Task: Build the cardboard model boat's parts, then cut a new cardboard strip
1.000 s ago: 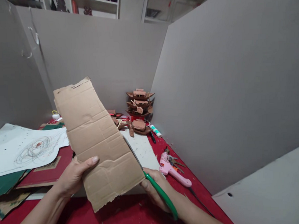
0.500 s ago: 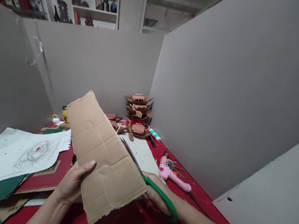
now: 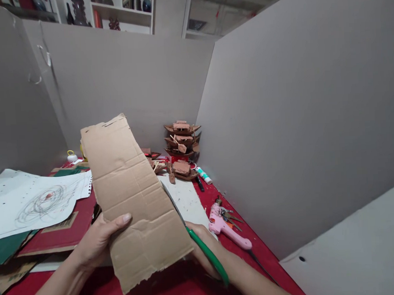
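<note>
A long brown piece of cardboard (image 3: 133,186) with torn ends and creases is held up in front of me. My left hand (image 3: 104,238) grips its left edge, thumb on the near face and fingers hidden behind. My right hand (image 3: 205,248) is closed round green-handled scissors (image 3: 207,255). One dark blade runs along the cardboard's right edge; the other blade is hidden behind the sheet.
A pink glue gun (image 3: 227,229) lies on the red cloth at right, near a glue stick tube (image 3: 204,175) and a black marker (image 3: 199,183). Small wooden boats (image 3: 182,138) stand stacked at the back. Scribbled paper (image 3: 44,199) covers cardboard sheets at left. Grey partitions (image 3: 281,116) enclose the table.
The cardboard has tilted and shifted slightly, its top moving left. The scissors' handles look closer together, and my left thumb sits slightly further right.
</note>
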`<state>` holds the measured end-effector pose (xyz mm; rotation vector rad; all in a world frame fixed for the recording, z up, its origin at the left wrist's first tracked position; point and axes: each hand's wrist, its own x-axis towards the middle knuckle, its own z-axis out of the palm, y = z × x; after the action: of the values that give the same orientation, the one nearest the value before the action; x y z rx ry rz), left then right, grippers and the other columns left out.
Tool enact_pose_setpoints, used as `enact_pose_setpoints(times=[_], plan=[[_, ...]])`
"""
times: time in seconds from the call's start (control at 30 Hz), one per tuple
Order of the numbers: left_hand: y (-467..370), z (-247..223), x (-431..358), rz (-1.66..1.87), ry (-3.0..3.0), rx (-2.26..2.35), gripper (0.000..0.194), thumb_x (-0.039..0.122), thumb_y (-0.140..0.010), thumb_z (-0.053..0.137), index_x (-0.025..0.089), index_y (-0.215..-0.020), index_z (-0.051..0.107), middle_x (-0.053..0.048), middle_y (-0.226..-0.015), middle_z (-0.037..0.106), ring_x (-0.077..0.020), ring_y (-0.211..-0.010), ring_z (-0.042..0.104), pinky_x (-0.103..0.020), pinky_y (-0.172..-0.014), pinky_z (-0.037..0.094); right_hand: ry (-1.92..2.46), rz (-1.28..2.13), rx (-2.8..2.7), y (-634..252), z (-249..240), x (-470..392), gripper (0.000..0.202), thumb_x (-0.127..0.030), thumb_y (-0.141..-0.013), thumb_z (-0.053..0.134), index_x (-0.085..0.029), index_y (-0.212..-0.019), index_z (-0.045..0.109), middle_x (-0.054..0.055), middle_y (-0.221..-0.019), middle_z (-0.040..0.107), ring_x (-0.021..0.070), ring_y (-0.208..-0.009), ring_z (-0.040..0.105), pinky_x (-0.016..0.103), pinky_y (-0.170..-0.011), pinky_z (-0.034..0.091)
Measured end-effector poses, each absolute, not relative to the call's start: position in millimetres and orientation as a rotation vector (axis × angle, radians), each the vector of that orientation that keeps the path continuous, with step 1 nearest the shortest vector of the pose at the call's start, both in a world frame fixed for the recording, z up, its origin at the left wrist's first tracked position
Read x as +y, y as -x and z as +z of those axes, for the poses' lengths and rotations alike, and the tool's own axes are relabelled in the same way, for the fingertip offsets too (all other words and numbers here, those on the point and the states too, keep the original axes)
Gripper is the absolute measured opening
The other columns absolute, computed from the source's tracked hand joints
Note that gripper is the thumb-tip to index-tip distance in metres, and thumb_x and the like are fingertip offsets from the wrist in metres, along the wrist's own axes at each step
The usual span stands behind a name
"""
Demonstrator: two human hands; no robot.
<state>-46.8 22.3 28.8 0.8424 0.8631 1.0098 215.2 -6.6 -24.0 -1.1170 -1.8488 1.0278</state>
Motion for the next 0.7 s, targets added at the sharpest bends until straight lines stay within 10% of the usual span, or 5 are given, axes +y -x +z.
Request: enact_pose_setpoints(times=[0.7], plan=[[40, 29, 15, 0.958, -0.825, 0.771, 0.083, 0.026, -0.068, 0.080, 0.020, -0.142, 0.042, -0.014, -0.111, 0.072, -0.0310, -0.090, 0.071, -0.036, -0.073, 0.059, 1.103, 1.171, -1.542, -203, -28, -8, 0.039, -0.050, -0.083, 0.061, -0.014, -0.092, 0.070, 0.005, -0.080, 0.070, 0.0229, -0.078, 0.062, 0.032, -0.069, 0.052]])
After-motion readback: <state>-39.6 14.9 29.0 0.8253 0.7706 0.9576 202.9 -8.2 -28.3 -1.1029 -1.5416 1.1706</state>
